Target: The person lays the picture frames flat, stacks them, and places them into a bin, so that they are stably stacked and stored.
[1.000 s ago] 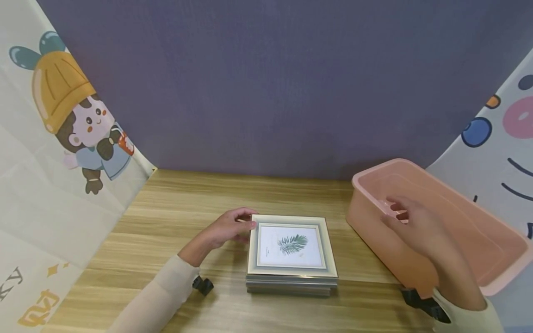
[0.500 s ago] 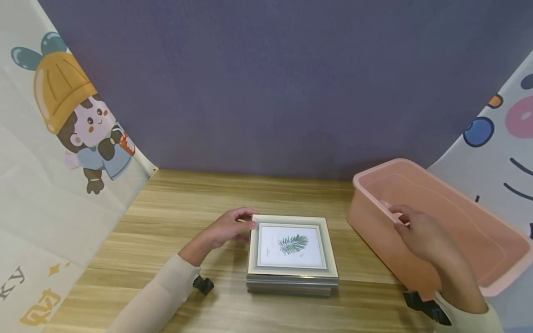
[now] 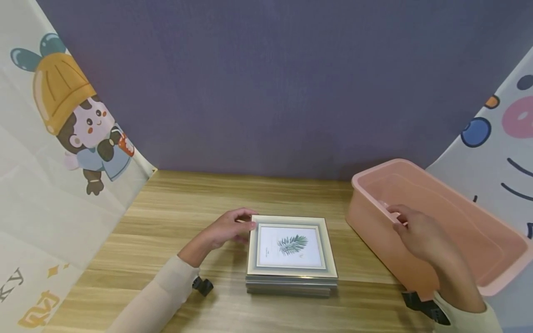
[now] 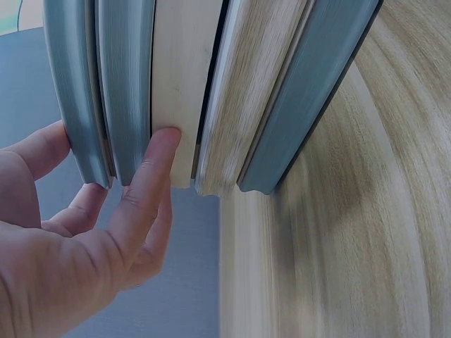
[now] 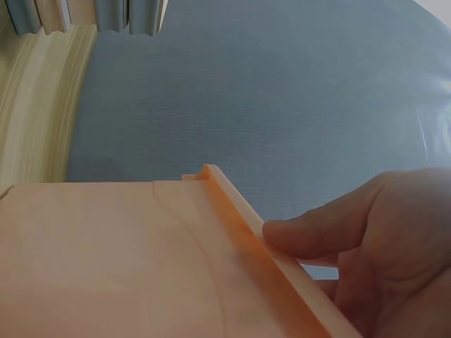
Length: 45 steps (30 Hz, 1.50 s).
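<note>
Several picture frames lie in a neat stack in front of me; the top picture frame [image 3: 292, 246] has a pale border and a green leaf print. My left hand [image 3: 228, 227] rests against the stack's left far corner, thumb at the top frame's edge. In the left wrist view one extended finger [image 4: 144, 190] touches the side of a wooden-edged frame [image 4: 184, 77] mid-stack. To the right, my right hand [image 3: 420, 233] pinches the near-left rim of a pink plastic bin [image 3: 381, 240]. Its thumb [image 5: 296, 236] presses the rim from outside.
The stack and the bin stand on a wood-grain table [image 3: 179, 199], with a strip of table between them. A dark purple-grey backdrop [image 3: 266, 92] rises behind. Printed cloth panels [image 3: 33, 185] flank both sides, the right one close beside the bin.
My right hand has closed its fingers and thumb onto the bin's rim, where a second ago it hovered with fingers spread. The left hand, the frames and the bin have stayed put.
</note>
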{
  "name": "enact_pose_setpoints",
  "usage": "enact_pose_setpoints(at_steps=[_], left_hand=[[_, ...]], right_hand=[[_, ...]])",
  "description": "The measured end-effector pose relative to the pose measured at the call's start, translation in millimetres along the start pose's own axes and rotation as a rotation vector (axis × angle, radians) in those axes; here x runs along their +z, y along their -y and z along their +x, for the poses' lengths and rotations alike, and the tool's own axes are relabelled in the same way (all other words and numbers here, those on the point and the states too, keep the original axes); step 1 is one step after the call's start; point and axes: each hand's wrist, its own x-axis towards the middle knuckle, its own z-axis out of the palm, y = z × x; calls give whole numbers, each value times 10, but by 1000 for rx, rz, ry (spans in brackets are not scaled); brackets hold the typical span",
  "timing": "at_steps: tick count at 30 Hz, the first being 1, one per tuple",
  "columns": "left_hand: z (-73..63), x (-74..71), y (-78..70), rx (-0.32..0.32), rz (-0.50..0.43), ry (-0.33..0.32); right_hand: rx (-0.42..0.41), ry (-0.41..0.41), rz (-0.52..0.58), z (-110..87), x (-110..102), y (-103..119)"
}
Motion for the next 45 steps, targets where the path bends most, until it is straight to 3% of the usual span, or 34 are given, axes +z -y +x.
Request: enact_pose_setpoints(at_steps=[12, 21, 39, 45], left_hand=[[4, -3, 8, 8, -10, 6], [9, -1, 12, 6, -12, 3], [-4, -4, 6, 0, -3, 5], [-15, -3, -9, -2, -5, 2]], right_hand=[[-3, -3, 2, -5, -8, 15], [-75, -41, 7, 20, 22, 95], [-100, -41, 1, 129, 88, 248], [-146, -68, -2, 171, 110, 286]])
